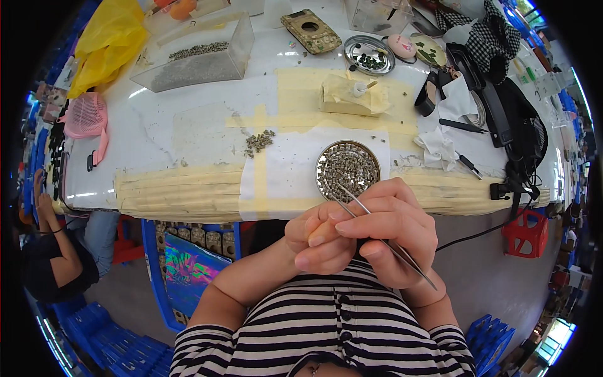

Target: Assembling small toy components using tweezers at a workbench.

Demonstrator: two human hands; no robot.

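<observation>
Both my hands meet in front of my chest, just off the table's near edge. Slim metal tweezers (411, 262) are gripped in my right hand (402, 223), their pointed tips reaching up toward the dish. My left hand (321, 239) is closed in a pinch against the right fingers; whatever lies between its fingertips is too small or hidden to make out. Just beyond the hands, a round metal dish (347, 142) holds many small metallic pieces. A loose pile of similar small pieces (258, 143) lies to its left on the table.
Behind the dish stands a tape-covered block (352, 95) with a small stick on it. Farther back are a clear bin (195, 78) of tiny parts, a camouflage-patterned case (311, 31) and a dish of dark green pieces (353, 63). Crumpled tissue (436, 149) lies right; another person (59, 251) sits left.
</observation>
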